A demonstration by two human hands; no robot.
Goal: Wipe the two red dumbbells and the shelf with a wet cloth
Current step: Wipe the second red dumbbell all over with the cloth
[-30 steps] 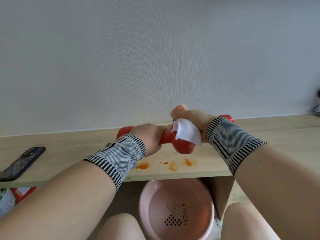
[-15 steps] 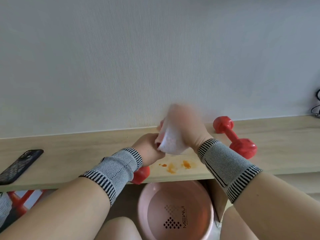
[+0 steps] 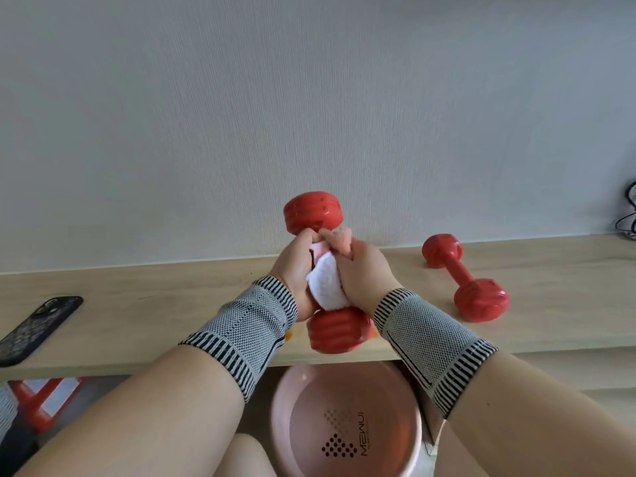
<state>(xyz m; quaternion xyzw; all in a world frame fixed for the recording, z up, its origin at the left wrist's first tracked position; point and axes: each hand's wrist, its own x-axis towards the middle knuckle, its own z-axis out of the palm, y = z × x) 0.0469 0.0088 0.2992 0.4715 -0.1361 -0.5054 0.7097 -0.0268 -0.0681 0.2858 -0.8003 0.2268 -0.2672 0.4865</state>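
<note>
Now upended, dumbbell (image 3: pixel 321 270) sits between left hand (image 3: pixel 295 270) and cloth-wrapping right hand (image 3: pixel 363 273).

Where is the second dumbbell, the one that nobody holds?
In the head view the free dumbbell lies on the shelf, right of both hands and near the wall.

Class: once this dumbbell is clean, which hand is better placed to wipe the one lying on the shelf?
Probably the right hand: it already grips the cloth, and the lying dumbbell rests on the shelf to its right.
</note>
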